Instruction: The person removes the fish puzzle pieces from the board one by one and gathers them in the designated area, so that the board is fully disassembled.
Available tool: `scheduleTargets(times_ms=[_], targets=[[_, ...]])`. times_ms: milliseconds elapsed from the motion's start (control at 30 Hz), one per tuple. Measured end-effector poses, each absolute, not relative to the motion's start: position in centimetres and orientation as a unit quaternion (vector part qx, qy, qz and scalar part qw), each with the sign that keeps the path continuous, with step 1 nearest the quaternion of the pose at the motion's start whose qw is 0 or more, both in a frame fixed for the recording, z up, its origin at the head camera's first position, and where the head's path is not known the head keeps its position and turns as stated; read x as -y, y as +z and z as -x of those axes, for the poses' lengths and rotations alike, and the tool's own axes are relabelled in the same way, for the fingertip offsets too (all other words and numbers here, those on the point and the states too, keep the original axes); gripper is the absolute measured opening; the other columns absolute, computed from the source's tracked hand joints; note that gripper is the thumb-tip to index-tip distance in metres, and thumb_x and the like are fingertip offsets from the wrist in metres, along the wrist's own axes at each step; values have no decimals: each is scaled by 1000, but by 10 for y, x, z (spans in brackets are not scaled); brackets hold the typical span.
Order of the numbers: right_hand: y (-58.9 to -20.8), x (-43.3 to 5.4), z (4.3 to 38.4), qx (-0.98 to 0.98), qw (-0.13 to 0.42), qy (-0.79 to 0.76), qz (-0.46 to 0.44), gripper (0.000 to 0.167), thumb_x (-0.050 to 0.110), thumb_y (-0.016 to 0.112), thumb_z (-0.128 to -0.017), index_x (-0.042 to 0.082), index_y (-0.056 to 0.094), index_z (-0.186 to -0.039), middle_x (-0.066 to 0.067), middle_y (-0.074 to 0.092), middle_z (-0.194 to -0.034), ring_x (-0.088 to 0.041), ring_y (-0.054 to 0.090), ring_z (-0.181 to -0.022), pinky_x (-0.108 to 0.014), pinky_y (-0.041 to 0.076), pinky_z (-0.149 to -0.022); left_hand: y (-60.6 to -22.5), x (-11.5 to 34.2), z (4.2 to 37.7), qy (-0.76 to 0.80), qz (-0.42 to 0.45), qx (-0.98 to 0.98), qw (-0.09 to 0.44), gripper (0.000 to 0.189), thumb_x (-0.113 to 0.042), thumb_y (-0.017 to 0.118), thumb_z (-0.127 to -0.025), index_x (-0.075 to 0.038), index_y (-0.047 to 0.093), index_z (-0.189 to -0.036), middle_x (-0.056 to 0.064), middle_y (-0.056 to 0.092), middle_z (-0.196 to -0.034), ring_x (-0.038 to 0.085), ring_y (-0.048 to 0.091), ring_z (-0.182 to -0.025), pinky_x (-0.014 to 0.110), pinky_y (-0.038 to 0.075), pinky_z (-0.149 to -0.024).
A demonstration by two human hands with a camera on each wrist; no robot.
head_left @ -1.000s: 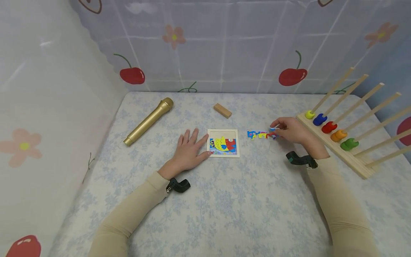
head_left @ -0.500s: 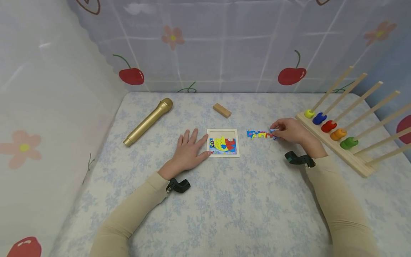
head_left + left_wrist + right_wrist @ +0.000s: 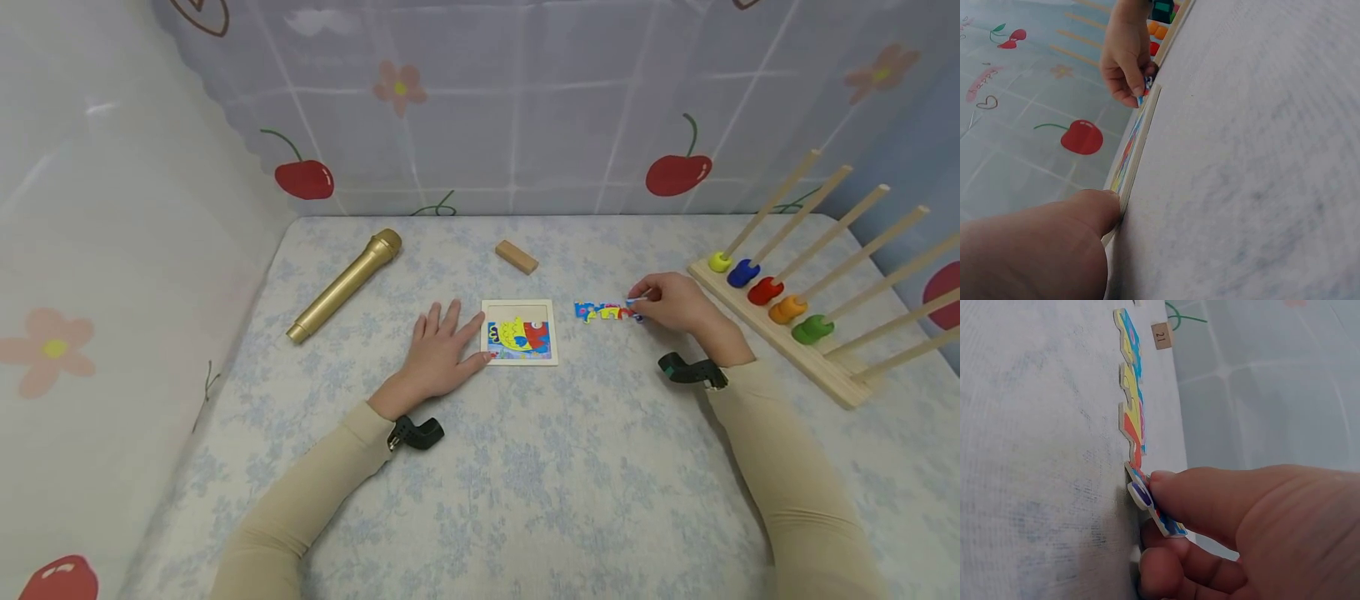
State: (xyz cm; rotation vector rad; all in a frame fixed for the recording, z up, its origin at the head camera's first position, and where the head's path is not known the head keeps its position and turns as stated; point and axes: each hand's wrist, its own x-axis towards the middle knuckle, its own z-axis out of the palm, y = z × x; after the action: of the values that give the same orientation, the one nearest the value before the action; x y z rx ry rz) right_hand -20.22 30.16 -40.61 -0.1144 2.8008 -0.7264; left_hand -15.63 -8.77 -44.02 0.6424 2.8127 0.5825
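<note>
My right hand (image 3: 671, 302) pinches a puzzle piece (image 3: 1159, 515) between thumb and fingers, at the right end of a short row of puzzle pieces (image 3: 602, 312). In the right wrist view the held piece is tilted, one edge close to the row (image 3: 1130, 419). My left hand (image 3: 442, 354) lies flat on the cloth with spread fingers. Its index finger and thumb are at the left rim of a square wooden puzzle frame (image 3: 554, 337). A yellow and red fish picture (image 3: 521, 337) fills the frame's lower part; bare wood shows in the upper part.
A gold microphone (image 3: 345, 287) lies at the left. Behind the puzzle frame is a small wooden block (image 3: 517, 257). At the right, beyond my right hand, stands a wooden peg rack (image 3: 780, 333) with upright rods and coloured beads. A patterned curtain (image 3: 487, 108) closes off the back.
The head view has shifted slightly. My right hand stays at the row's right end, and the held piece has changed its tilt a little. My left hand has stayed in place.
</note>
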Motion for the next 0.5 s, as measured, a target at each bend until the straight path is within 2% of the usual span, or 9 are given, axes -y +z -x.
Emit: scheduleTargets(times_ms=[500], targets=[[-409,-296,203,-964,126,-234,19,25,16,64,-98,-1,66,-116,-25,62,-107,-34,54,-89,-38,49,-72,-440,88,156,202,-218,-950,97,70,-51,53,-102,-21,32,-162,22,10,-171,49,-1,-158,67,6,-124]])
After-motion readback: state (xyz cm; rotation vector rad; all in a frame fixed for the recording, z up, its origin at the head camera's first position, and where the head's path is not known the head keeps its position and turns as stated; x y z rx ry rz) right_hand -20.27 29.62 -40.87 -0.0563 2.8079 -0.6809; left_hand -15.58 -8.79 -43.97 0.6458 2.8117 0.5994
